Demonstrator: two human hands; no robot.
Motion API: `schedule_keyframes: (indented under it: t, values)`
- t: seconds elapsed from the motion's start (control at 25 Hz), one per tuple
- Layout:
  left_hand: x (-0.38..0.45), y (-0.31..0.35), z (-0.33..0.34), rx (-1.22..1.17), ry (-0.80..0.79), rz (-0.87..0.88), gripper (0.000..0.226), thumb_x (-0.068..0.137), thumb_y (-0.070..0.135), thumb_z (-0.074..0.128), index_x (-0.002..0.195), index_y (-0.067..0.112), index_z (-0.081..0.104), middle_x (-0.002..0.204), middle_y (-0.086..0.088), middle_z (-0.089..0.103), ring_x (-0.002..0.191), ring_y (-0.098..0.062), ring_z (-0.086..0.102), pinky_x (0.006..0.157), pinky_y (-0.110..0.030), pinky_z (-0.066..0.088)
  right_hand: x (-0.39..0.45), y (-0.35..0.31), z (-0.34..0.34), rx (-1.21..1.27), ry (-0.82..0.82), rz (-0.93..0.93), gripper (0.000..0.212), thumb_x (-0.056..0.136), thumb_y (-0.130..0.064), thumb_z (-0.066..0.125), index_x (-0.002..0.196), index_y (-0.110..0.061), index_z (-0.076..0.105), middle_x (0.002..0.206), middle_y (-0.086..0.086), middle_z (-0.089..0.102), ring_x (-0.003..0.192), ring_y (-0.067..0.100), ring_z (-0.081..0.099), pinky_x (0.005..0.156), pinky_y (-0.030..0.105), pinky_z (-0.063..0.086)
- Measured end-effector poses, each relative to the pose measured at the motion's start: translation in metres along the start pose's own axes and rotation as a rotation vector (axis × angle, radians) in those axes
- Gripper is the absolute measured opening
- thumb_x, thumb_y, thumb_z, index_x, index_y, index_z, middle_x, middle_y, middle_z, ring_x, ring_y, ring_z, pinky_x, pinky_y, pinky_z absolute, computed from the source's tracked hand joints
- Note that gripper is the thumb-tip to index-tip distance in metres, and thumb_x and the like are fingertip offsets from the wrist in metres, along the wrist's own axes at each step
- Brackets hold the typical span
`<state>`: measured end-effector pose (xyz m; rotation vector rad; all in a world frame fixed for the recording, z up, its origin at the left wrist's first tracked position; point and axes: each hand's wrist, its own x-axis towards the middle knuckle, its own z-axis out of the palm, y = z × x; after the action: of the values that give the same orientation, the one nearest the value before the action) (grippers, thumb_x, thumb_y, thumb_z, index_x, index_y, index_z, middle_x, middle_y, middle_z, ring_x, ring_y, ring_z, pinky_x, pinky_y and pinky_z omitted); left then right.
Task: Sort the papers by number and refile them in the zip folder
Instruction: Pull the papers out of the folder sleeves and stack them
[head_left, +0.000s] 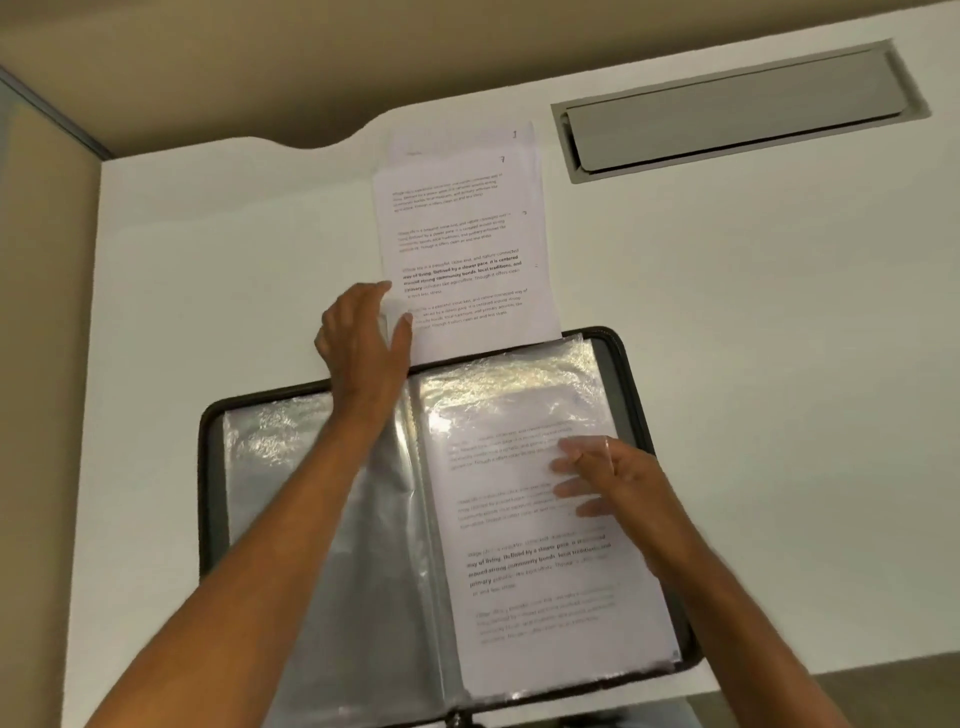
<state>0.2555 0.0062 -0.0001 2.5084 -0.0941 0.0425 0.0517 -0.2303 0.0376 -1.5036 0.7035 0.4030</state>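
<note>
An open zip folder (210, 467) with clear plastic sleeves lies on the white desk in front of me. A printed sheet (540, 582) lies in the right-hand sleeve. My right hand (608, 483) rests on it with fingers spread flat. Beyond the folder lies a fanned stack of printed papers (462, 234), with handwritten numbers at their top right corners. My left hand (363, 338) reaches over the folder's top edge and pinches the lower left edge of the nearest sheet between thumb and fingers.
The white desk (779, 338) extends to the right and left of the folder. A grey cable hatch (737, 109) is set into the desk at the back right. A beige partition (47, 312) stands along the left side.
</note>
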Motion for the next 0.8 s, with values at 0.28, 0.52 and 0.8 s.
schedule_keyframes:
  t: [0.28, 0.52, 0.8]
  values:
    - [-0.167, -0.028, -0.028, -0.147, -0.190, -0.070, 0.037, 0.098, 0.037, 0.060, 0.134, 0.027, 0.062, 0.138, 0.008, 0.054, 0.131, -0.014, 0.043, 0.112, -0.045, 0.038, -0.037, -0.048, 0.044, -0.180, -0.369, -0.120, 0.031, 0.103, -0.051, 0.054, 0.119, -0.040, 0.077, 0.130, -0.023, 0.070, 0.123, -0.002, 0.062, 0.109, 0.033, 0.048]
    - [-0.172, -0.040, -0.105, -0.855, -0.324, -0.596, 0.070, 0.103, 0.066, 0.022, 0.133, 0.020, 0.066, 0.119, -0.005, 0.075, 0.114, -0.023, 0.070, 0.106, -0.051, 0.050, -0.044, -0.041, 0.146, -0.144, -0.679, -0.228, 0.047, 0.102, -0.054, 0.047, 0.145, -0.040, 0.059, 0.157, -0.023, 0.047, 0.153, 0.001, 0.030, 0.126, 0.037, 0.020]
    - [-0.183, -0.102, -0.163, -0.695, -0.322, -0.793, 0.068, 0.100, 0.071, 0.028, 0.129, 0.024, 0.067, 0.121, 0.001, 0.075, 0.106, -0.019, 0.073, 0.089, -0.036, 0.053, -0.038, 0.005, 0.209, -0.211, -0.583, -0.398, 0.033, 0.105, -0.030, 0.061, 0.137, -0.033, 0.066, 0.154, -0.019, 0.052, 0.147, -0.001, 0.039, 0.119, 0.035, 0.038]
